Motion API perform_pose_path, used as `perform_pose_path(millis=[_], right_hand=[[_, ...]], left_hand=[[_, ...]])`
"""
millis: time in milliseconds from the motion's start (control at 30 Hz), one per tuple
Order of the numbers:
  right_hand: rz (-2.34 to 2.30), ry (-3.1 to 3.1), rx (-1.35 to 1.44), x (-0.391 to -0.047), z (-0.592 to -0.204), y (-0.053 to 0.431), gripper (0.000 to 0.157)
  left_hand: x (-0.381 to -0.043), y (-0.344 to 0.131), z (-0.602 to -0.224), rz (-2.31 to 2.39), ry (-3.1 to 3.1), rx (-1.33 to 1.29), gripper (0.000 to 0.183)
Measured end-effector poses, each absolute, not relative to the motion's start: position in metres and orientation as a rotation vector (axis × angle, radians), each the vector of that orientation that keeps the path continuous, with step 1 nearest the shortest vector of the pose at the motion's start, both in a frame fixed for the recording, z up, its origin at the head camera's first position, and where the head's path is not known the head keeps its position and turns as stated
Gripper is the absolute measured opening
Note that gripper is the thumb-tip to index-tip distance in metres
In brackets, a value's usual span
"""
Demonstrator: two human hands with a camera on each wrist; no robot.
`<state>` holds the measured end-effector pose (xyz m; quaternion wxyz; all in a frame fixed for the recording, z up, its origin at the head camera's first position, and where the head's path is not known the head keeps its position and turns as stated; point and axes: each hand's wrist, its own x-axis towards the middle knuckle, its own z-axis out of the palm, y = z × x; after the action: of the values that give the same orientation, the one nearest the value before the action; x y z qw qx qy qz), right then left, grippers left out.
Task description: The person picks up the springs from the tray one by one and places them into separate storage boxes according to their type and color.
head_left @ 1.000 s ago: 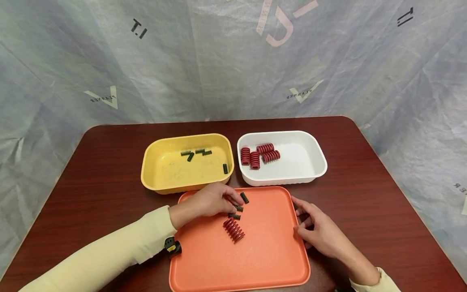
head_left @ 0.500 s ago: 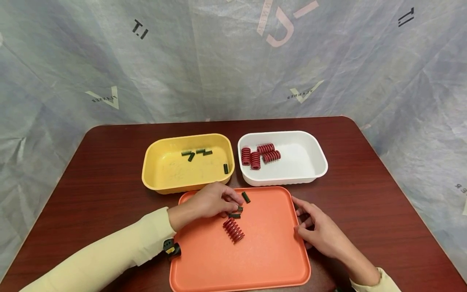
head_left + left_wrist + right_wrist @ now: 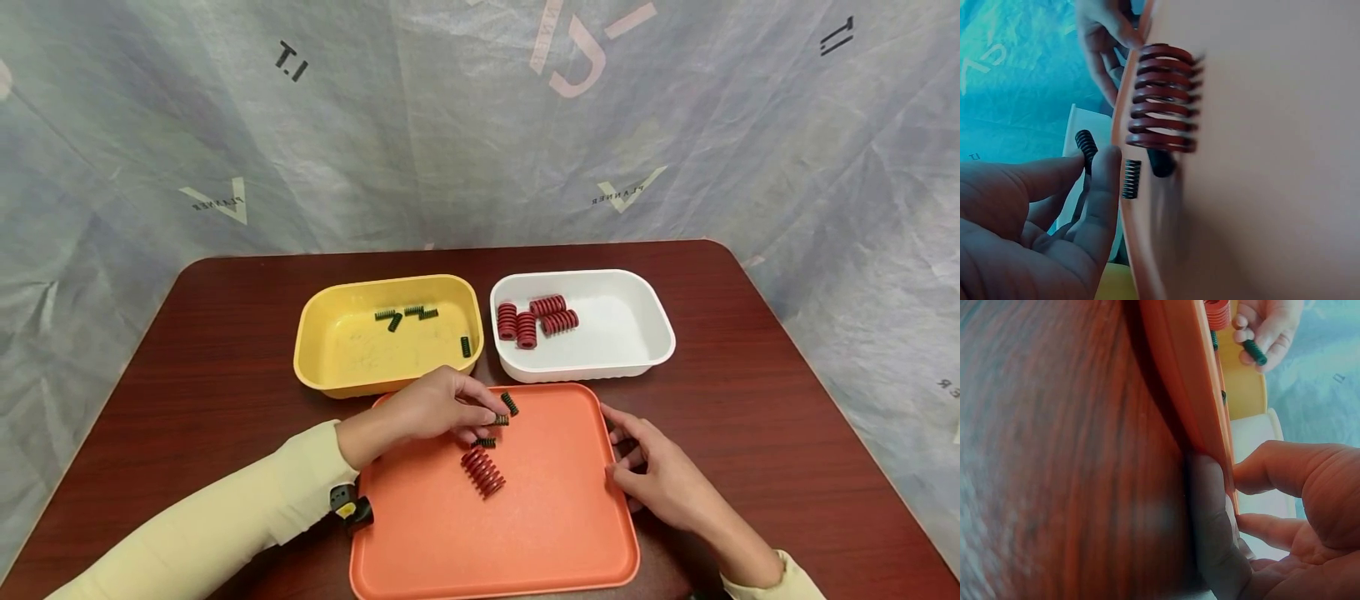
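Observation:
Between thumb and fingertips, my left hand (image 3: 435,406) pinches a small dark green spring (image 3: 1087,145), raised off the orange tray (image 3: 555,517). One more small green spring (image 3: 510,403) lies near the tray's far edge, and another green spring (image 3: 487,442) lies just below my left fingers, partly hidden by them. A large red spring (image 3: 483,472) rests on the tray in front of that one. At the tray's right side, my right hand (image 3: 660,471) grips the rim, with the thumb and fingers on either side of it in the right wrist view.
Behind the tray stand a yellow bin (image 3: 322,354) with several small green springs and a white bin (image 3: 615,367) with several red springs. All of it sits on a dark red-brown wooden table (image 3: 225,333). A grey printed sheet (image 3: 450,125) hangs behind.
My left hand has closed on a green spring and lifted it a little from the tray, shifting slightly up and right. My right hand stays on the rim.

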<state>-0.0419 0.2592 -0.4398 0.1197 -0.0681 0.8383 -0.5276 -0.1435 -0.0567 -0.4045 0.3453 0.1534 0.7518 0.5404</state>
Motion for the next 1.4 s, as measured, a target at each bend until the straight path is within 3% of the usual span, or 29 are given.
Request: perform_pose_path(millis=[567, 1400], right_hand=[[-1.512, 2.451, -0.176, -0.039, -0.441, 0.259, 0.076], [-1.542, 2.453, -0.191, -0.04, -0.44, 0.258, 0.077]], left_hand=[[-0.178, -0.092, -0.356, 1.622, 1.713, 0.366, 0.034], [-0.24, -0.141, -0.353, 1.777, 1.687, 0.245, 0.045]])
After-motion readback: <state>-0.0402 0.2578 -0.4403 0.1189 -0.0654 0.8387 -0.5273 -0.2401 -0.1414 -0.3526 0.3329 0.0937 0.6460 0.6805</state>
